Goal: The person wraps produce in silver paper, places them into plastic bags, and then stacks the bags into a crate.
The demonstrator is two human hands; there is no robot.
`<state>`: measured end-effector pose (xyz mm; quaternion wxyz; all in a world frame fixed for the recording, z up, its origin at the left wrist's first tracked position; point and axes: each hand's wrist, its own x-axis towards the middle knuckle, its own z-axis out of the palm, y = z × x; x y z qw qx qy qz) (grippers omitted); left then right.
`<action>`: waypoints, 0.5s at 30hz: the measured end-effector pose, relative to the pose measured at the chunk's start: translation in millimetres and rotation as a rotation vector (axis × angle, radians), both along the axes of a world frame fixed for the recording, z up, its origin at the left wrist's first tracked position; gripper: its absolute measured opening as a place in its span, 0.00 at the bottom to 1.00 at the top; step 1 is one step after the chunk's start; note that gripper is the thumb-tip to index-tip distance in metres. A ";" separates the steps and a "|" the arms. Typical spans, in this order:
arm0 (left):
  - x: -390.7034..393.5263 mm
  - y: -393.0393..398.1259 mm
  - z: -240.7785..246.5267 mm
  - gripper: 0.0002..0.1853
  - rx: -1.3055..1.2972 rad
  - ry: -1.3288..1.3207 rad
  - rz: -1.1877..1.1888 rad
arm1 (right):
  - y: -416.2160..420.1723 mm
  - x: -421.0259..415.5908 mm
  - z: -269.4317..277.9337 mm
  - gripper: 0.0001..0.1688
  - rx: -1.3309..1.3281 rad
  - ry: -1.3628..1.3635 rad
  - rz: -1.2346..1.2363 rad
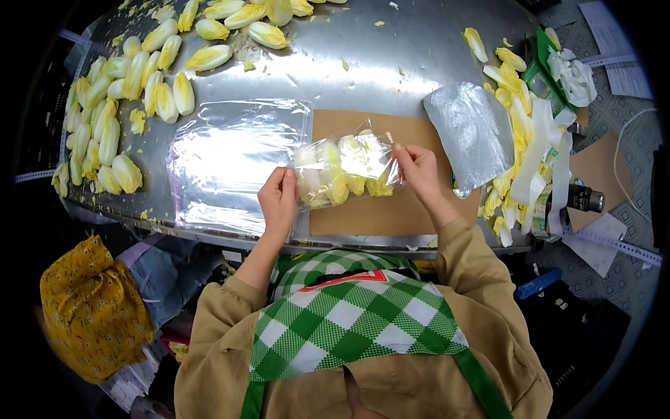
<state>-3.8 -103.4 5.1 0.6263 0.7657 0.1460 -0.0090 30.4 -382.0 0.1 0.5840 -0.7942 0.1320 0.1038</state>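
A clear plastic bag [345, 170] with several small pale cabbage heads [331, 173] in it is held level between my hands. My left hand [280, 196] grips its left end, thumb on top. The fingers of my right hand [419, 167] pinch the film at the right end. Below the bag lies a brown cardboard sheet [366, 222], partly covered by it. A stack of flat, shiny clear bags [235, 167] rests just left of the cardboard.
Many yellow-white heads [133, 73] cover the metal table's [340, 57] left side and far edge. At right are a silvery sheet [471, 133], loose trimmed leaves [502, 204], white strips [531, 152] and a black cylinder [586, 199]. Yellow patterned cloth [97, 309] shows at lower left.
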 end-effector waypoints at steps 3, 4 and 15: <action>10.5 6.6 -36.2 0.13 0.182 0.069 -0.008 | 6.7 16.2 -18.2 0.18 -0.263 -0.072 0.064; 9.0 9.1 -44.5 0.13 0.271 0.088 -0.040 | 9.4 21.3 -15.2 0.18 -0.311 -0.054 0.130; 34.3 33.4 -29.5 0.27 0.953 -0.555 -0.812 | -7.7 46.0 -14.8 0.37 -0.863 -0.796 0.847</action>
